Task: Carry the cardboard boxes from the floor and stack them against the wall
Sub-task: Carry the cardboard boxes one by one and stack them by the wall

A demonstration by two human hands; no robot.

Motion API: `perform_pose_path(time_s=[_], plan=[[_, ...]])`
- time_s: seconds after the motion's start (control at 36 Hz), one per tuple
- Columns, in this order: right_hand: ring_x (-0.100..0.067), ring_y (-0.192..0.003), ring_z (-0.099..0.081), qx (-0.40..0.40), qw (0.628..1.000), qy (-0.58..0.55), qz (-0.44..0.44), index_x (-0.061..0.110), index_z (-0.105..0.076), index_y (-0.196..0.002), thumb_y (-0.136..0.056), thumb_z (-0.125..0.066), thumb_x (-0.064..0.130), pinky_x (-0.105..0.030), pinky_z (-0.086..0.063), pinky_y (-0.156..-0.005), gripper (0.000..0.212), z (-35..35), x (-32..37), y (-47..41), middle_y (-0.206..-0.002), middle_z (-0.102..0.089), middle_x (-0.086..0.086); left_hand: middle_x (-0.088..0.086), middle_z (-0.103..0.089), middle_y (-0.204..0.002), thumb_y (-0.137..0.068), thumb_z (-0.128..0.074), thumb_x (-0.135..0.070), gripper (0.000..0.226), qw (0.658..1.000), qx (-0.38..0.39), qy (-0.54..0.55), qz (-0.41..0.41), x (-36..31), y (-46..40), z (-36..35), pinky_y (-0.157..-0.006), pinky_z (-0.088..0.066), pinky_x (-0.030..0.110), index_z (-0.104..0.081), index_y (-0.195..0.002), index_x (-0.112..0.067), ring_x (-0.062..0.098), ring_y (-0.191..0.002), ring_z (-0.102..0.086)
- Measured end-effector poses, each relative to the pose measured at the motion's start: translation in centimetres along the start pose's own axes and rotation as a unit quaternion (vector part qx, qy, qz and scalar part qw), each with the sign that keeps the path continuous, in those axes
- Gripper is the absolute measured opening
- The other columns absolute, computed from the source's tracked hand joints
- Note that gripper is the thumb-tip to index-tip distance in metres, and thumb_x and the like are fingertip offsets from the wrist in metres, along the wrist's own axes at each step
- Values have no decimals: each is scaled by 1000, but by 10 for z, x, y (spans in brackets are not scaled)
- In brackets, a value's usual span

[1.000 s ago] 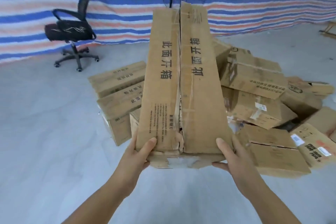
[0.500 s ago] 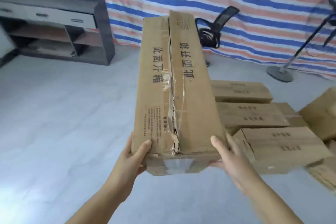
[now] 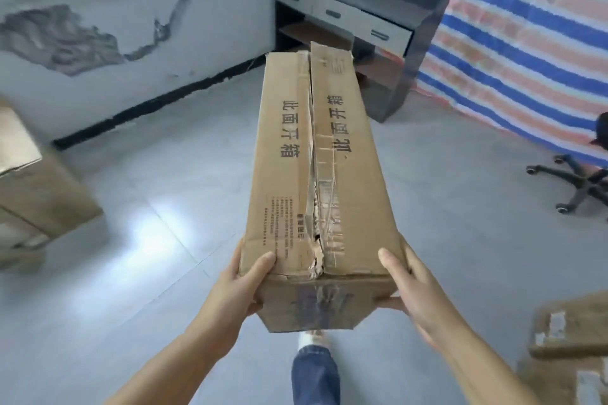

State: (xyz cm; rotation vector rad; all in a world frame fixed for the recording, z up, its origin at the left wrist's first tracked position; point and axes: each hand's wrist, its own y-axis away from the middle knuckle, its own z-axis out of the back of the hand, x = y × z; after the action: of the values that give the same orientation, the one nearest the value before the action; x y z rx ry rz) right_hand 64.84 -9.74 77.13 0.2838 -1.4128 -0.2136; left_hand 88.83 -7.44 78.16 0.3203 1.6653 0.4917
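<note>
1. Long cardboard box point(image 3: 316, 174) is carried off the floor, long axis pointing away toward the wall point(image 3: 131, 43).
2. Left hand point(image 3: 240, 286) and right hand point(image 3: 414, 293) grip its near end corners, thumbs on top.
3. Both equally near; wall is ahead-left.

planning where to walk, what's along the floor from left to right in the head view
stacked boxes → left hand → carried cardboard box → right hand → office chair base

Grey floor point(image 3: 158, 240); boxes point(image 3: 36, 187); cabinet point(image 3: 378, 43); chair point(image 3: 579, 181).
</note>
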Motion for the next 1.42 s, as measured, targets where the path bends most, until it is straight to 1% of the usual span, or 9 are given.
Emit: perform_pose_path(time_s=[0.19,0.31,0.39,0.61,0.75,0.89,1.14,1.25,1.42], plan=[[-8,-104,-65,131,991,24,8,43,-48,-127,-99,-45,28,-34,-55,-79,32,-52,51,-138,-113,-68,16,-16,-73,-88,-95,-55,-27,21,992,-115,55,-13,-47,-77,33,-72,-49,34,-56,-112,-40,-1,-69,-66],[-9,-105,-65,198,979,49,13,42,-48,-129,-100,-44,30,-46,-55,-86,32,-91,82,-200,-115,-67,16,-14,-72,-95,-94,-55,-28,24,980,-180,84,-16,-73,-109,58,-71,-50,32,-55,-115,-40,-1,-72,-66],[-15,-99,-68,242,968,62,16,43,-48,-128,-100,-43,29,-52,-54,-81,32,-127,103,-234,-111,-69,13,-13,-72,-95,-94,-55,-27,26,969,-222,102,-22,-88,-126,84,-70,-51,32,-54,-116,-41,-2,-70,-66],[-9,-88,-69,329,939,95,23,46,-51,-120,-100,-42,28,-45,-56,-74,28,-246,144,-312,-102,-70,17,-19,-72,-81,-94,-55,-27,21,943,-301,139,-40,-114,-178,177,-71,-48,34,-55,-111,-41,-3,-68,-64],[-8,-91,-68,347,932,108,16,44,-50,-124,-100,-43,30,-41,-56,-72,29,-335,164,-355,-105,-70,16,-16,-72,-84,-95,-54,-27,23,938,-308,156,-43,-135,-216,257,-62,-51,27,-54,-112,-42,-2,-69,-66],[-6,-88,-68,349,931,109,-6,45,-51,-121,-100,-43,30,-49,-55,-79,28,-425,188,-387,-100,-71,18,-12,-71,-100,-95,-54,-30,28,941,-306,144,-30,-167,-251,346,-68,-50,29,-52,-120,-43,5,-84,-65],[-6,-83,-69,346,931,114,-34,41,-50,-126,-100,-43,29,-49,-56,-77,29,-538,220,-446,-98,-72,16,-16,-72,-94,-94,-55,-32,29,940,-312,138,-10,-203,-312,455,-72,-47,33,-51,-116,-50,-3,-74,-65],[-7,-81,-70,354,926,120,-50,39,-52,-122,-99,-43,30,-53,-55,-78,26,-583,231,-487,-96,-73,15,-12,-71,-102,-93,-57,-35,41,935,-329,136,-3,-215,-350,493,-80,-52,41,-42,-127,-53,14,-94,-68],[-6,-81,-69,356,921,140,-68,38,-49,-131,-98,-45,32,-53,-54,-79,33,-647,233,-565,-99,-72,15,-18,-71,-101,-93,-55,-35,35,929,-341,144,6,-229,-427,546,-68,-46,32,-45,-123,-52,10,-85,-66]])
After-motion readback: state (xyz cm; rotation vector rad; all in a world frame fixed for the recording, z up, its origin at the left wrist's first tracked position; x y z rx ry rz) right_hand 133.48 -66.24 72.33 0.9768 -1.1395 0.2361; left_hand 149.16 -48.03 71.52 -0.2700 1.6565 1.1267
